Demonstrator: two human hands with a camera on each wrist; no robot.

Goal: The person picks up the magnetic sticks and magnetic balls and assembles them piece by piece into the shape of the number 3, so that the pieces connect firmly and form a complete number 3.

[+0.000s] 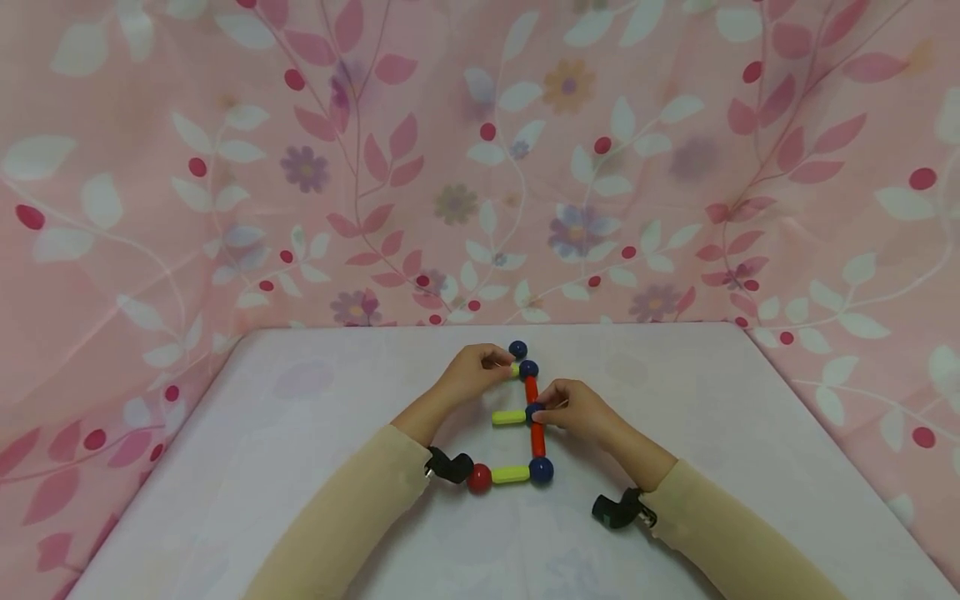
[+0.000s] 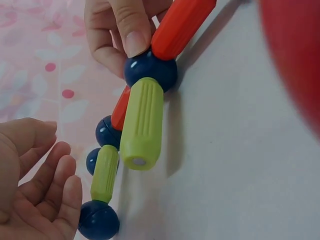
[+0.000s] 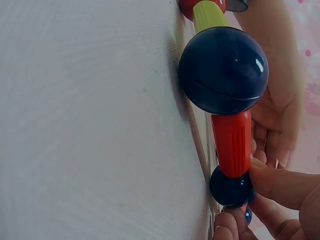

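My right hand (image 1: 573,408) pinches the middle dark blue ball (image 2: 150,70) of a magnetic stick-and-ball figure between thumb and fingers. From that ball a yellow-green stick (image 1: 509,417) juts left, its free end showing a silvery magnet. Red sticks (image 3: 232,145) join it to the near blue ball (image 3: 225,70) and the far blue ball (image 1: 528,369). My left hand (image 1: 476,371) is by the far end, fingers relaxed and thumb apart. Close to its fingertips is a blue ball (image 2: 99,220) on another yellow-green stick (image 2: 104,172); in the head view the hand hides this ball.
At the near end, a yellow-green stick (image 1: 512,474) links the blue corner ball to a red ball (image 1: 479,478), beside the left wrist's black camera (image 1: 450,465). One more blue ball (image 1: 517,350) lies beyond the figure. A pale cloth covers the table (image 1: 300,483); floral fabric (image 1: 450,167) hangs behind.
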